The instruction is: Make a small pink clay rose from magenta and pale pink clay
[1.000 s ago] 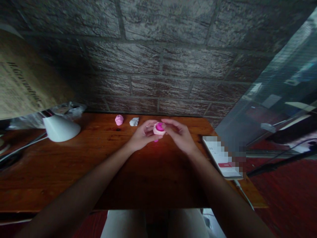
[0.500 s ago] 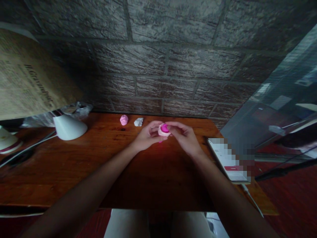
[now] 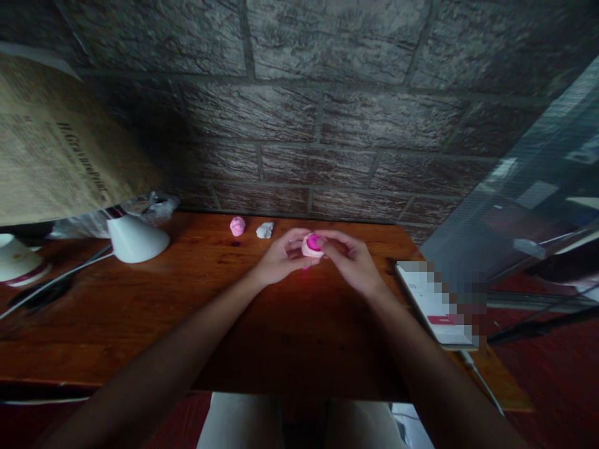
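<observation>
Over the middle of the wooden table, both hands are together around a small, pale pink, clay-like lump point(image 3: 311, 251) with a bright magenta round piece point(image 3: 314, 242) on top. My left hand point(image 3: 281, 255) curls its fingers and thumb about the lump from the left. From the right, my right hand point(image 3: 349, 255) has its thumb and fingers against the magenta piece. A bit of magenta shows below the lump; whether it belongs to the same object I cannot tell. Behind the hands, a pink lump point(image 3: 237, 226) and a white lump point(image 3: 264, 230) lie on the table.
A lamp with a printed shade point(image 3: 60, 149) and a white base point(image 3: 138, 239) stands at the left, near a cup point(image 3: 19, 259) and cables. A tablet or phone point(image 3: 433, 302), partly pixelated, lies at the right with a cable. A stone-patterned wall point(image 3: 285, 118) rises behind.
The whole view has shifted slightly, so the scene sits a little further right. Both hands keep nearly the same hold on the pink lump and magenta piece.
</observation>
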`<control>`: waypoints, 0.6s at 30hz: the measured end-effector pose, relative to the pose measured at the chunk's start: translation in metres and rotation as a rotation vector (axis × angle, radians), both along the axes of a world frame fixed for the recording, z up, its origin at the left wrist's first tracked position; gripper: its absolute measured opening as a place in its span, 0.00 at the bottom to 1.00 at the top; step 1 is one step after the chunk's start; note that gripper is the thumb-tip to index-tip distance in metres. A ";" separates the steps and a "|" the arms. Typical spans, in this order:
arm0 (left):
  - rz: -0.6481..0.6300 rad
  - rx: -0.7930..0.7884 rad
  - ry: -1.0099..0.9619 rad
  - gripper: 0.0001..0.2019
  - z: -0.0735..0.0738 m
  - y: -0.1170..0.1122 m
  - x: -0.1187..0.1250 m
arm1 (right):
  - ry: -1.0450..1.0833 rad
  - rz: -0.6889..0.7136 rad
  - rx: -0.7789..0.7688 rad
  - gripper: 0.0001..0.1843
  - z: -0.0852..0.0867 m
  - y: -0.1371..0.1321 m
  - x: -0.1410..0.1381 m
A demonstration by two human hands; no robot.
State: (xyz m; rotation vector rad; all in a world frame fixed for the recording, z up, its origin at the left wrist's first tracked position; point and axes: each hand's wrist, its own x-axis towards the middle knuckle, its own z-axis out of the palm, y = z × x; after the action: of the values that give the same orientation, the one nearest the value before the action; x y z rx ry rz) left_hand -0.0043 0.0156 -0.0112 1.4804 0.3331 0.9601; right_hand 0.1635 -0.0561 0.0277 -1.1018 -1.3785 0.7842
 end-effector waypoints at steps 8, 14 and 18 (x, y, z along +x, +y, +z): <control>-0.008 0.001 0.015 0.27 0.001 -0.001 -0.001 | -0.072 0.048 0.041 0.11 -0.001 -0.002 0.000; -0.008 0.027 0.020 0.26 0.002 -0.001 -0.001 | -0.015 0.025 0.001 0.15 -0.003 0.000 0.001; -0.001 0.000 0.016 0.28 0.002 -0.001 0.000 | 0.096 -0.020 -0.054 0.18 -0.005 0.003 0.003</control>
State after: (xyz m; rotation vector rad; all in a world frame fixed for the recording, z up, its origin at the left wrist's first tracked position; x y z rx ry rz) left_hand -0.0045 0.0145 -0.0090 1.4891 0.3441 0.9482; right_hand 0.1660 -0.0530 0.0230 -1.1039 -1.2703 0.8541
